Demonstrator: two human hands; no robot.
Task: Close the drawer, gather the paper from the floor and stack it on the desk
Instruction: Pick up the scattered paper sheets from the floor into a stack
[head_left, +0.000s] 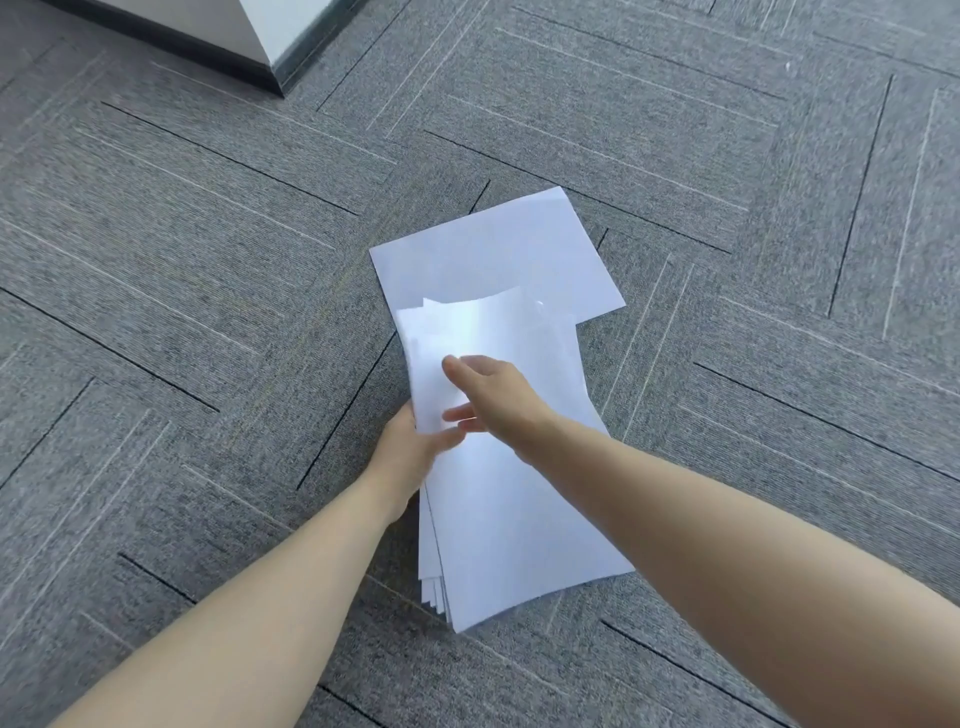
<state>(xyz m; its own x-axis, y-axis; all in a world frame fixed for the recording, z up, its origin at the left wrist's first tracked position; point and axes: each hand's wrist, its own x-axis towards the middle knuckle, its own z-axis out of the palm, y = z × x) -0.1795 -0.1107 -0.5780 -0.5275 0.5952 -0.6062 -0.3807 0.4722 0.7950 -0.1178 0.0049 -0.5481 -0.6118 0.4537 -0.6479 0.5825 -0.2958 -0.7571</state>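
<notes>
A bundle of several white paper sheets is lifted over the grey carpet, its lower edges fanned out. My left hand grips the bundle's left edge from beneath. My right hand pinches the top sheets from above, thumb and fingers on the paper. One more white sheet lies flat on the floor just beyond the bundle, partly covered by it. No drawer or desk top is in view.
Grey carpet tiles with dark and pale line patterns cover the whole floor. A wall corner or cabinet base with a dark skirting stands at the upper left.
</notes>
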